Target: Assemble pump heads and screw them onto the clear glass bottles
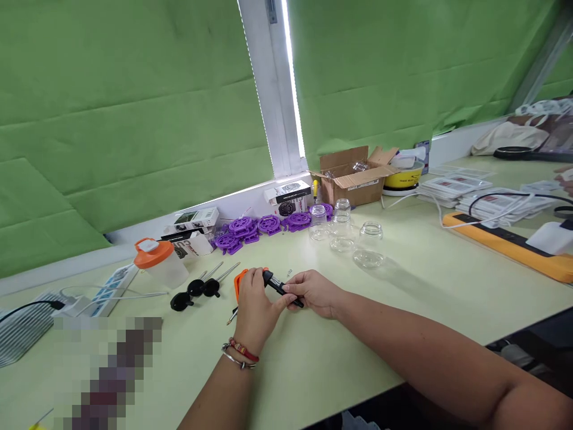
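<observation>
Both hands meet low over the pale green table (403, 310). My left hand (255, 307), with bracelets on the wrist, is closed around the near end of a small black tool with an orange part (274, 282). My right hand (316, 292) pinches the other end of the same black tool between thumb and fingers. An orange piece (240, 280) shows just behind my left hand. Thin metal rods (221, 272) lie to the left of it.
Three clear glass jars (342, 236) stand behind the hands, with purple plastic gear parts (264, 227) and small boxes (286, 197) by the window. Black round-headed tools (197, 291), an orange-lidded container (159, 263), a power strip (110, 289), a cardboard box (353, 176) and a yellow strip (505, 242) surround them.
</observation>
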Demonstrator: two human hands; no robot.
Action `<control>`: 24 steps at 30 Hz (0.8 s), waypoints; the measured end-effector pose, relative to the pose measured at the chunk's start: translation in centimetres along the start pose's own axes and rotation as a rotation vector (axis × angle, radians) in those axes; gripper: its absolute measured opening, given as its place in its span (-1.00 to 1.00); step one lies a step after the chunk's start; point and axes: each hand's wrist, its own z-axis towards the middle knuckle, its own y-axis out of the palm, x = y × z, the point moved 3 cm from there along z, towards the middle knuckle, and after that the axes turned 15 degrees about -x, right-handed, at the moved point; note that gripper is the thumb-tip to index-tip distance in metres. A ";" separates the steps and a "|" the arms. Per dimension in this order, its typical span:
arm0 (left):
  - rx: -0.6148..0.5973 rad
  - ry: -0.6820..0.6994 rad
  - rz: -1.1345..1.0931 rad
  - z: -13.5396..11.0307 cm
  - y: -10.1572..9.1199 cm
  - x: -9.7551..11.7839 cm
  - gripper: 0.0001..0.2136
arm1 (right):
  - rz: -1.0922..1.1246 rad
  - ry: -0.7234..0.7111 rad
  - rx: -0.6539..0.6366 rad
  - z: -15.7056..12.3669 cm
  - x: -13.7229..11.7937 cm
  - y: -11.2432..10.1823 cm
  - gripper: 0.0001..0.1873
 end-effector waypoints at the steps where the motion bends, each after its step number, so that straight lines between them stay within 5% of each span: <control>1: -0.012 0.000 0.004 0.0 0.1 -0.1 -0.48 | -0.005 -0.002 0.002 0.0 0.0 -0.1 -0.76; 9: -0.071 -0.018 0.101 -0.3 1.2 0.3 0.01 | 0.031 0.036 0.030 -0.3 -0.3 0.3 -0.82; 24: -0.004 -0.081 0.172 -0.7 2.0 0.9 0.09 | 0.030 0.079 0.031 -0.8 -0.6 0.7 -0.89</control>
